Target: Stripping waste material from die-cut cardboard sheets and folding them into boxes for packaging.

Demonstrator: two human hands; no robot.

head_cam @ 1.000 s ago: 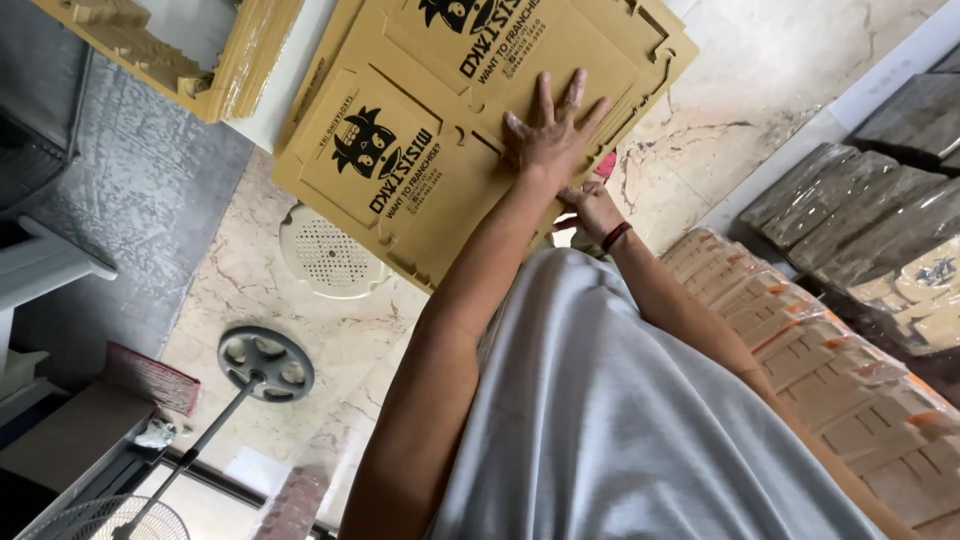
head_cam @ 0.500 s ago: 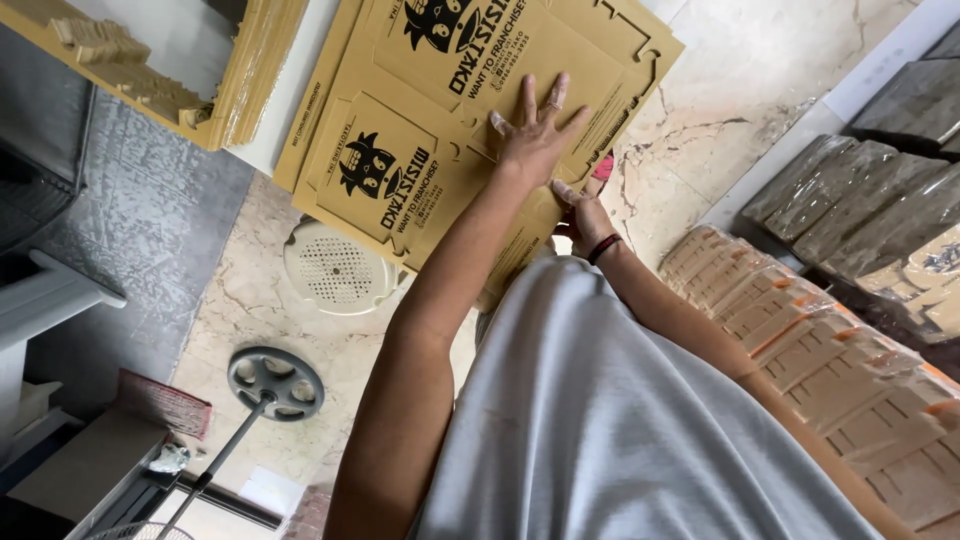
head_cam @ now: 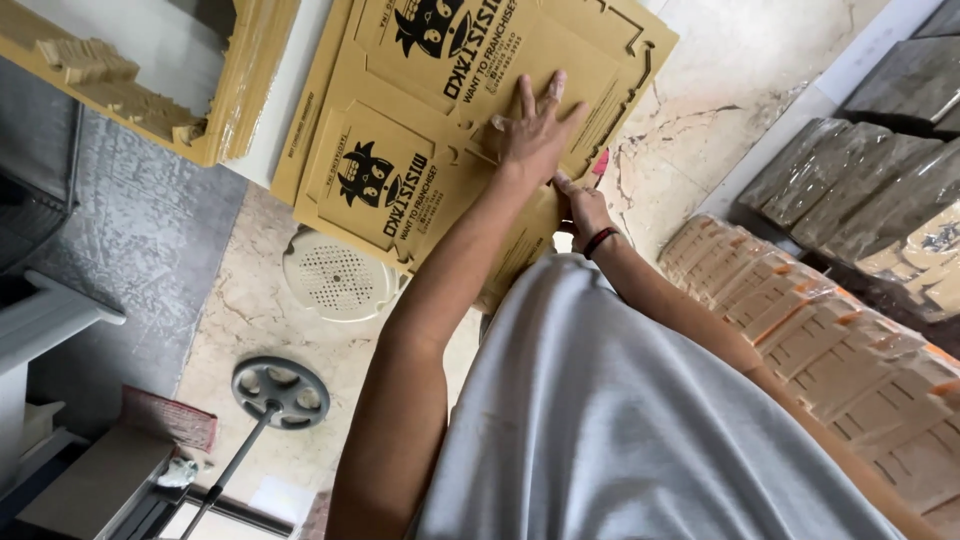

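My left hand has stayed splayed flat on the cardboard sheet lying on the floor. My right hand has tucked against the sheet's near edge. It seems to be pinching it, though I can't tell, so the fold is still underway.

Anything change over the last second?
Barely. The left hand stays pressed flat on the printed cardboard sheet, its fingers slightly closer together. The right hand stays at the sheet's near edge, its grip hidden. The view drifted slightly; the sheet and the round floor drain stayed put.
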